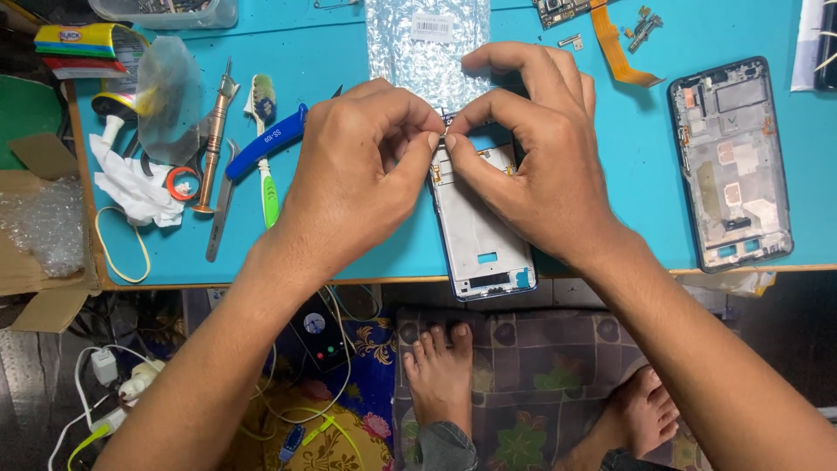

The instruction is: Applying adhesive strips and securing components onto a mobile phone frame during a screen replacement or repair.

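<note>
A silver phone frame (pixel 481 235) lies on the blue worktable (pixel 349 52), its lower end poking over the front edge. My left hand (pixel 353 179) and my right hand (pixel 545 153) meet over its upper end, thumbs and forefingers pinched together at the top edge of the frame. Whether a small part sits between the fingertips is hidden. A silvery bubble-wrap bag (pixel 427 48) lies just behind my hands.
A second dark phone frame (pixel 732 161) lies at the right. An orange flex cable (pixel 615 48) and small parts sit at the back. At the left are a screwdriver (pixel 214 135), blue-handled tool (pixel 266 141), toothbrush (pixel 264 148), tweezers, tissue (pixel 135 187) and a rubber band. My bare feet rest on a patterned rug below.
</note>
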